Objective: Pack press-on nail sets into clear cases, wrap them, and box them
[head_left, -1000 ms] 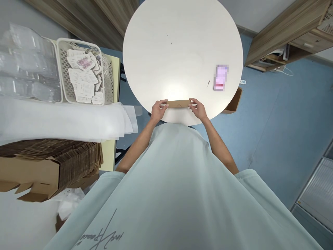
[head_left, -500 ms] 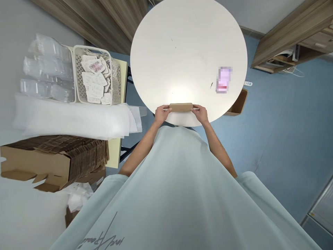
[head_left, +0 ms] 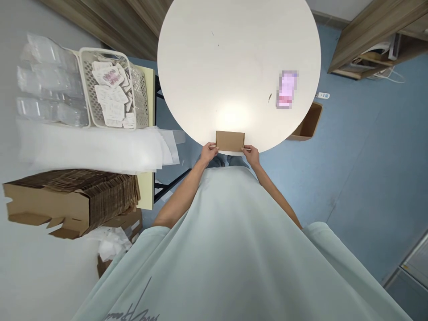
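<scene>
A small brown cardboard box (head_left: pixel 230 141) is at the near edge of the round white table (head_left: pixel 234 53), its broad flat face turned up toward me. My left hand (head_left: pixel 209 153) grips the box's lower left corner, thumb and fingers pinched together. At the lower right corner, my right hand (head_left: pixel 250 154) pinches the box in the same way. The box's underside is hidden, so I cannot tell whether it touches the tabletop.
To the left, a side table (head_left: pixel 146 187) bears a white basket (head_left: pixel 87 89) of printed cards, clear plastic packs (head_left: pixel 50 84), white sheets (head_left: pixel 90 147) and a row of folded cardboard boxes (head_left: pixel 50 207). A blurred pink item (head_left: pixel 286 89) lies on the round table. An open brown bin (head_left: pixel 309 122) stands on the floor.
The box has tipped so that its broad face shows instead of a narrow side. Both hands have shifted slightly toward me, to its lower corners. The view has moved a little.
</scene>
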Action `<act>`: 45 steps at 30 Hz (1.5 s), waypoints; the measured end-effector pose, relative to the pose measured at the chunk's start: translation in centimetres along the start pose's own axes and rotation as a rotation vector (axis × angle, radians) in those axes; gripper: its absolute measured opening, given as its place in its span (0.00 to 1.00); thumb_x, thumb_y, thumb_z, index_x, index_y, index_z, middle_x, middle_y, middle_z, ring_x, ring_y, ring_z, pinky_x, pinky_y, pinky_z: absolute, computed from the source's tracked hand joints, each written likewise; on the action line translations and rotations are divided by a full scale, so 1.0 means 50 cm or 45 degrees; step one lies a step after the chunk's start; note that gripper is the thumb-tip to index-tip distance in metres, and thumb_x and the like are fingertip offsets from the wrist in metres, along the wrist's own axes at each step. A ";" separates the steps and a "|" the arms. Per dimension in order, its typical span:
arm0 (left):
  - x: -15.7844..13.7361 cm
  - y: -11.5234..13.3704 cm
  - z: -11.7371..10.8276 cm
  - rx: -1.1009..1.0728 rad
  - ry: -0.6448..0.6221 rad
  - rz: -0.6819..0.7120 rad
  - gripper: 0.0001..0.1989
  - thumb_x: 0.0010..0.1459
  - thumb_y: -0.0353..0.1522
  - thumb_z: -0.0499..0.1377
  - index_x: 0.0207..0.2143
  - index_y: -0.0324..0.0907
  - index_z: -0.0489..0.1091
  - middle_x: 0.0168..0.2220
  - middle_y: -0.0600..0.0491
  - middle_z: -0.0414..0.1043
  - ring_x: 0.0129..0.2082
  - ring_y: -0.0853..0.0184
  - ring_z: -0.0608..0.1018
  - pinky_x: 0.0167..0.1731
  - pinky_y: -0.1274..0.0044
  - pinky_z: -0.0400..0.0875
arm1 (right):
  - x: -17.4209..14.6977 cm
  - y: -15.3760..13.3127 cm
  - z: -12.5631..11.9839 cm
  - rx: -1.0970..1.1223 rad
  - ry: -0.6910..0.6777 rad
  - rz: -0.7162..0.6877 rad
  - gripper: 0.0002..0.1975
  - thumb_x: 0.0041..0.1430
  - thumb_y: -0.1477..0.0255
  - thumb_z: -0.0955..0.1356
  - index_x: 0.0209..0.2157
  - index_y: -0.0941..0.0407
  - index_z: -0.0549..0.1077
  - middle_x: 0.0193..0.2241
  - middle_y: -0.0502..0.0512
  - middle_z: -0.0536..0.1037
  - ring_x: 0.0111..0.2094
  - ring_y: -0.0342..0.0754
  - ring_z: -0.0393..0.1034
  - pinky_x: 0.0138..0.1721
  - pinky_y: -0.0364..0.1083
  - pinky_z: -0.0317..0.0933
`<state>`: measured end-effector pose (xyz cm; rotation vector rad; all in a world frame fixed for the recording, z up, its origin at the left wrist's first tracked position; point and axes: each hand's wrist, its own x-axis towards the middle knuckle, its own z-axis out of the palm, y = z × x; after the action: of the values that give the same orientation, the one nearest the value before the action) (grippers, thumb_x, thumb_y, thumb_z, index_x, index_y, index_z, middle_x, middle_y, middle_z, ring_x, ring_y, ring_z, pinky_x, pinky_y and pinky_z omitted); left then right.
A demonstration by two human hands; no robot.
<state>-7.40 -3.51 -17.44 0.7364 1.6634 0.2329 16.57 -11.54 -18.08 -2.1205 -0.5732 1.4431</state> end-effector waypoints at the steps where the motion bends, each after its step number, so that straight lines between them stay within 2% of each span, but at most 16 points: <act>1: -0.003 0.001 0.001 -0.001 -0.001 0.006 0.16 0.63 0.36 0.76 0.48 0.43 0.76 0.41 0.49 0.85 0.38 0.63 0.87 0.56 0.58 0.88 | -0.003 0.003 0.002 0.056 0.002 0.014 0.20 0.59 0.52 0.78 0.43 0.53 0.82 0.55 0.65 0.91 0.55 0.61 0.88 0.67 0.66 0.79; 5: -0.033 0.019 -0.013 -0.085 -0.049 0.083 0.19 0.66 0.39 0.76 0.50 0.44 0.73 0.46 0.47 0.86 0.40 0.64 0.89 0.58 0.60 0.87 | -0.034 -0.004 -0.017 0.275 -0.026 0.006 0.25 0.55 0.50 0.82 0.44 0.54 0.82 0.56 0.64 0.90 0.56 0.60 0.87 0.63 0.63 0.81; 10: -0.096 0.028 -0.049 -0.246 -0.161 0.192 0.22 0.65 0.41 0.79 0.51 0.45 0.73 0.48 0.46 0.88 0.47 0.61 0.91 0.65 0.59 0.84 | -0.102 -0.038 -0.059 0.477 -0.141 -0.052 0.32 0.49 0.46 0.86 0.47 0.50 0.82 0.47 0.57 0.91 0.50 0.56 0.90 0.61 0.61 0.83; 15: -0.169 -0.011 -0.069 -0.433 -0.175 0.285 0.18 0.70 0.38 0.75 0.54 0.45 0.73 0.48 0.47 0.89 0.52 0.59 0.92 0.69 0.59 0.83 | -0.179 -0.068 -0.062 0.529 -0.146 -0.187 0.40 0.40 0.40 0.88 0.46 0.48 0.80 0.44 0.54 0.91 0.47 0.56 0.91 0.61 0.60 0.83; 20: -0.229 -0.067 -0.058 -0.556 -0.246 0.339 0.15 0.73 0.40 0.71 0.55 0.46 0.73 0.56 0.44 0.88 0.60 0.57 0.90 0.72 0.58 0.81 | -0.276 -0.053 -0.066 0.521 -0.055 -0.301 0.40 0.42 0.38 0.87 0.47 0.48 0.80 0.47 0.56 0.92 0.48 0.56 0.90 0.65 0.61 0.82; 23: -0.255 -0.092 -0.038 -0.538 -0.311 0.386 0.17 0.74 0.44 0.70 0.56 0.46 0.73 0.60 0.42 0.87 0.64 0.56 0.88 0.73 0.58 0.80 | -0.336 -0.019 -0.082 0.541 0.022 -0.304 0.39 0.44 0.39 0.87 0.48 0.49 0.80 0.49 0.57 0.91 0.49 0.56 0.90 0.65 0.61 0.82; 28: -0.296 -0.120 -0.009 -0.666 -0.406 0.364 0.19 0.67 0.42 0.76 0.53 0.46 0.75 0.56 0.45 0.88 0.62 0.56 0.88 0.73 0.58 0.79 | -0.410 0.047 -0.114 0.650 0.085 -0.209 0.40 0.38 0.42 0.89 0.45 0.49 0.80 0.44 0.54 0.91 0.47 0.55 0.90 0.63 0.57 0.82; 33: -0.341 -0.131 0.008 -0.764 -0.418 0.313 0.25 0.58 0.42 0.82 0.51 0.45 0.78 0.50 0.46 0.89 0.59 0.55 0.89 0.74 0.56 0.77 | -0.439 0.088 -0.137 0.730 0.060 -0.135 0.38 0.37 0.45 0.91 0.43 0.49 0.81 0.42 0.53 0.91 0.46 0.52 0.90 0.58 0.52 0.82; 37: -0.365 -0.119 0.039 -0.786 -0.418 0.261 0.22 0.58 0.39 0.82 0.49 0.45 0.78 0.48 0.48 0.88 0.56 0.58 0.90 0.75 0.57 0.76 | -0.444 0.103 -0.166 0.833 0.058 -0.125 0.37 0.36 0.46 0.92 0.42 0.49 0.82 0.41 0.51 0.91 0.45 0.51 0.90 0.54 0.49 0.83; 41: -0.371 -0.085 0.110 -0.746 -0.448 0.220 0.20 0.59 0.36 0.81 0.48 0.45 0.78 0.46 0.50 0.88 0.53 0.62 0.90 0.74 0.60 0.78 | -0.441 0.127 -0.228 0.931 0.085 -0.131 0.36 0.37 0.47 0.92 0.42 0.49 0.82 0.42 0.50 0.90 0.45 0.51 0.90 0.53 0.49 0.83; 45: -0.373 -0.040 0.220 -0.639 -0.481 0.233 0.22 0.59 0.37 0.83 0.49 0.44 0.78 0.49 0.49 0.89 0.52 0.61 0.90 0.72 0.59 0.79 | -0.425 0.164 -0.327 1.007 0.088 -0.152 0.33 0.42 0.49 0.91 0.42 0.49 0.80 0.44 0.51 0.90 0.46 0.51 0.89 0.56 0.50 0.83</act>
<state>3.32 -18.59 -6.00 0.5083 1.1143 0.5803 24.99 -33.49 -2.79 -1.4686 -0.0618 1.2410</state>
